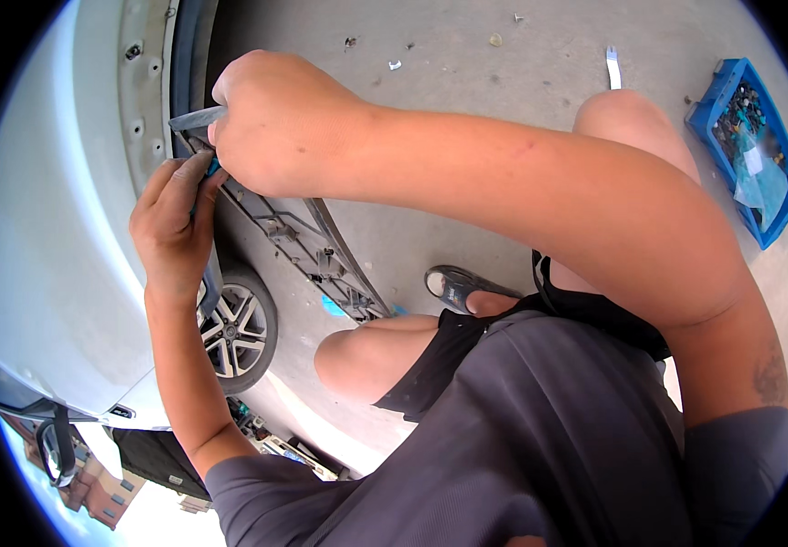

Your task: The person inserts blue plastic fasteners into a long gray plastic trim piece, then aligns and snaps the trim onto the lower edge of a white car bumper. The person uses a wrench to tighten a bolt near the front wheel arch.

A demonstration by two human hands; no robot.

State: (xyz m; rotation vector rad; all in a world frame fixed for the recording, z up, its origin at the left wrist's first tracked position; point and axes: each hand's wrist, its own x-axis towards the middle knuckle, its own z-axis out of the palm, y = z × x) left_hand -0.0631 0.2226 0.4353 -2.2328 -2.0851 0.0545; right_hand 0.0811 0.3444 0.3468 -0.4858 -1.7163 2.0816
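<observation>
Left hand (175, 214) pinched a small blue piece (212, 167) beside the white car (66, 237)

Its thumb and fingers pressed together on the piece, near one end of a long trim panel (328, 264). Right hand (275, 123), just beside, was curled around a flat grey strip (197, 118). A blue bin (704, 117) of small parts sat well apart.

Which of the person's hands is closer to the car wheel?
The left hand: in the picture it's above the wheel, a bit to its left. The right hand is higher up, farther from it.
</observation>
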